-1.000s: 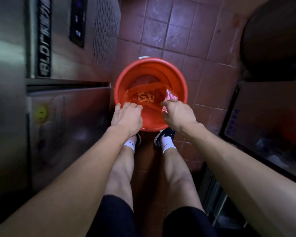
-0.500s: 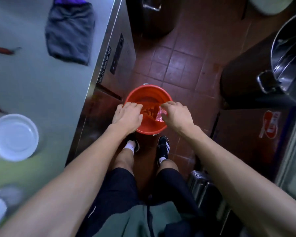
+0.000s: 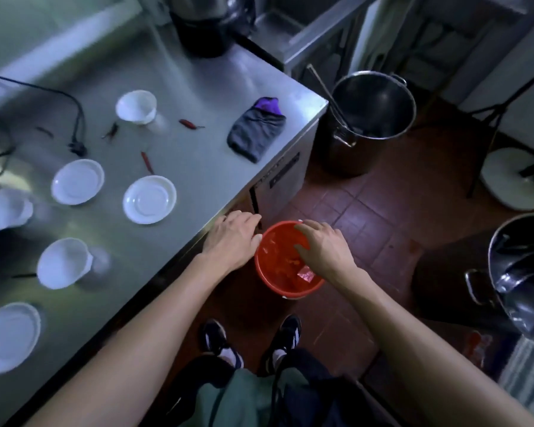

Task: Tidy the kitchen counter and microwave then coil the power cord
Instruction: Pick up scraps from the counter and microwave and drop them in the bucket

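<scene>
Cord (image 3: 74, 118) lies loose on the desk (image 3: 198, 87) far left, plug end near white saucers (image 3: 149, 199) and scattered chillies (image 3: 147, 161). Both hands relaxed, holding nothing: left hand (image 3: 233, 238) at desk edge, right hand (image 3: 322, 246) over red bucket (image 3: 278, 285) on floor.

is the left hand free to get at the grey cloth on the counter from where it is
Probably yes: the left hand looks open and empty at the counter edge, and only bare steel lies between it and the grey cloth.
</scene>
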Tool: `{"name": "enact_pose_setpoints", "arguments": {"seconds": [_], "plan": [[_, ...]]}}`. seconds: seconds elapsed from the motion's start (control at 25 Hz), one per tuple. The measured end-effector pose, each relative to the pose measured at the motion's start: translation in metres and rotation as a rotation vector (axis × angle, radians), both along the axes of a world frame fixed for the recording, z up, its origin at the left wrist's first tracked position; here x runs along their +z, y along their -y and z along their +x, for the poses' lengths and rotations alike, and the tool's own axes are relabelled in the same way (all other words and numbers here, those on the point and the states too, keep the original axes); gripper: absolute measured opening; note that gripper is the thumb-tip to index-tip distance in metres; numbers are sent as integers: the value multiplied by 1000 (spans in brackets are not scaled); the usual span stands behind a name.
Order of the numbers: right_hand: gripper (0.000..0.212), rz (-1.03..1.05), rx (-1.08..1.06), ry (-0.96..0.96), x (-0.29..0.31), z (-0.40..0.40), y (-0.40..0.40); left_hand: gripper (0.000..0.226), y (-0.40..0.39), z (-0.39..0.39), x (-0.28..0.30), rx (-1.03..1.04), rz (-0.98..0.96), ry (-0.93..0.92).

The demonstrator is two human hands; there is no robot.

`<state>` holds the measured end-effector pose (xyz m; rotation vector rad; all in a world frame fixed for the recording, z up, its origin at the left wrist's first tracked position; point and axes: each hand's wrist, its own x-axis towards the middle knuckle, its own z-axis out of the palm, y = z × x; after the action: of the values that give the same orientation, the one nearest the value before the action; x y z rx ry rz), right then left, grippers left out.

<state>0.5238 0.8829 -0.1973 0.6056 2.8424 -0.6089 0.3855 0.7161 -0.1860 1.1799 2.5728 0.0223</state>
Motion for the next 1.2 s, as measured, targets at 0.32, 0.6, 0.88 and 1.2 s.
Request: {"name": "enact_pose_setpoints", "arguments": {"seconds": [0.32, 0.6, 0.88, 1.2], "plan": [[49, 50, 293, -177, 64, -90, 107, 48, 153, -13, 38, 326, 115, -70], [48, 45, 583, -249, 88, -139, 276, 45, 344, -1, 61, 594, 207, -114], [45, 16, 667, -325, 103, -169, 428, 44, 503, 10, 77, 766, 240, -170], [45, -24, 825, -305, 106, -188, 547, 29, 600, 18, 86, 897, 346, -157]]}}
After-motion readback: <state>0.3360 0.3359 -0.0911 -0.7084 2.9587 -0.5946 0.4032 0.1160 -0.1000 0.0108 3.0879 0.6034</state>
